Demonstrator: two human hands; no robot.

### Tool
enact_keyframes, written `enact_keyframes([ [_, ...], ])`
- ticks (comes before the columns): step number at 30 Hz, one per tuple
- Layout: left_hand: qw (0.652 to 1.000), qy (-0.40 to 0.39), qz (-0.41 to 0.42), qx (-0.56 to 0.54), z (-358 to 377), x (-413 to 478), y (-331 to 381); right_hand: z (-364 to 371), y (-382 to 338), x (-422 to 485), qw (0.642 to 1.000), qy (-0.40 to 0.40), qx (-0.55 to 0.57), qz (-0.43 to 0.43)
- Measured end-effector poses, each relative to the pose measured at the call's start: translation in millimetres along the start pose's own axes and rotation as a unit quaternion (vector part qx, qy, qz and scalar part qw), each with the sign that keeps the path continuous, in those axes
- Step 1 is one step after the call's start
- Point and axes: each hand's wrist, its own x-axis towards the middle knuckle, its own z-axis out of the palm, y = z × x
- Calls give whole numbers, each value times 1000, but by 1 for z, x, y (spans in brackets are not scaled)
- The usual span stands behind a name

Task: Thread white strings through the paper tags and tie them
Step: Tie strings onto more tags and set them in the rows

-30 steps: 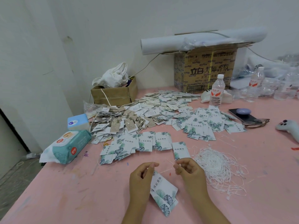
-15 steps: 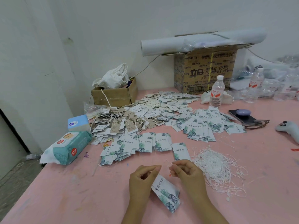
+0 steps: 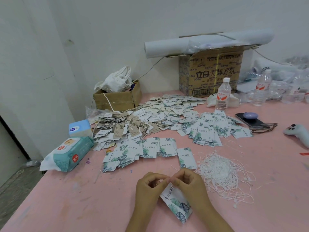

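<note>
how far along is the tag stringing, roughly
Done: a strung tag heap lies at the back of the table. In hand: the left hand and right hand pinch the top of the held tags, seemingly mid-tie. Left: the leaf-print tag pile shows no strings, and the loose string pile is large.

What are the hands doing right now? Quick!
Left hand: closed, pinching the top of the tags.
Right hand: closed, pinching the same top edge of the tags.
</note>
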Motion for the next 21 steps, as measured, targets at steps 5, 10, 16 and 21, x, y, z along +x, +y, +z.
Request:
enact_keyframes([
  [5,1000,-1,-3,0,-1,0,1,0,-1,0,1000,-1,2,7],
  [10,1000,-10,-3,0,-1,0,0,0,-1,1,1000,1,21,9],
  [16,1000,-10,-5,2,-2,1,-2,-1,2,1,1000,-11,24,2],
  [21,1000,-17,-9,2,-2,1,-2,-1,3,2,999,-10,40,-7],
])
